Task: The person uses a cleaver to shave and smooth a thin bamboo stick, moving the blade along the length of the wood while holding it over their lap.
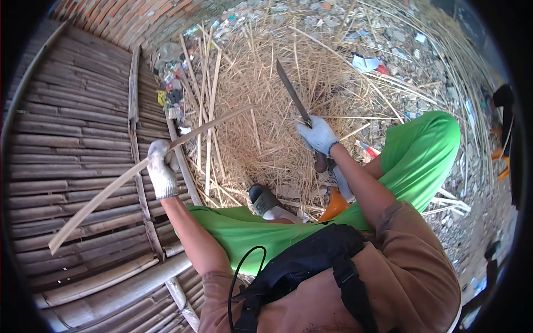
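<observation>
Viewed remotely through my head feed, with clock positions taken from the middle of the view, I record the following.

At 9 o'clock, the left hand [161, 166], in a knitted glove, is closed around a split bamboo strip [100, 197]. The strip runs through the fist, one end lying toward 8 o'clock over the bamboo-slat panel [83, 152], the other reaching just short of 12. I judge the mid-length hold serves balance, leaving both ends free.

At 2 o'clock, the right hand [317, 135], likewise gloved, is wrapped around the grip of a long-bladed knife [291, 91]. Its blade points to 11 o'clock, apart from the strip; that angle appears to keep the edge away from the opposite glove (a sensible clearance, in my opinion). Finger placement beneath the grip I cannot tell.

Pale shavings [239, 150] cover the ground toward 12 o'clock, in front of the seated person, consistent with bamboo being pared there. Between 10 and 11, loose strips [213, 105] lie roughly lengthwise beside the panel, probably for easy reach. The green trousers [427, 150] show knees spread wide, leaving working room between them.
</observation>
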### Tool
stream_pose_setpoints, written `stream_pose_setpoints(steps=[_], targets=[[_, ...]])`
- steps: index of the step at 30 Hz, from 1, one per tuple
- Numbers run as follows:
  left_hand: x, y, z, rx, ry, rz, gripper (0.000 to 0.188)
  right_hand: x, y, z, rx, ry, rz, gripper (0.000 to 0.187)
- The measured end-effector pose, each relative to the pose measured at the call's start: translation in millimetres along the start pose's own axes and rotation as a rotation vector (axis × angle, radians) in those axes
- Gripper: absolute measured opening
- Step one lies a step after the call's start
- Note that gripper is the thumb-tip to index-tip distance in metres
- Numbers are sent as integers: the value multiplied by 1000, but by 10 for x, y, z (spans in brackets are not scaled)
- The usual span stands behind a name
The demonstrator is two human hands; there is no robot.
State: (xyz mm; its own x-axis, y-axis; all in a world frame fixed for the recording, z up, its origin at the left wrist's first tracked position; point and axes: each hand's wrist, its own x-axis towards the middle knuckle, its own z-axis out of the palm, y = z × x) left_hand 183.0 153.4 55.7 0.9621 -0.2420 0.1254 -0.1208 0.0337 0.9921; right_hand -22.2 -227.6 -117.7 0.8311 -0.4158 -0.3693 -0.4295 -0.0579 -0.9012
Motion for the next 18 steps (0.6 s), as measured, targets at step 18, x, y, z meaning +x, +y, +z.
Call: stream_pose_setpoints(steps=[18], targets=[[-159,512,-168,-574,301,571,50,-181,-82,615,-471,-165,-214,50]])
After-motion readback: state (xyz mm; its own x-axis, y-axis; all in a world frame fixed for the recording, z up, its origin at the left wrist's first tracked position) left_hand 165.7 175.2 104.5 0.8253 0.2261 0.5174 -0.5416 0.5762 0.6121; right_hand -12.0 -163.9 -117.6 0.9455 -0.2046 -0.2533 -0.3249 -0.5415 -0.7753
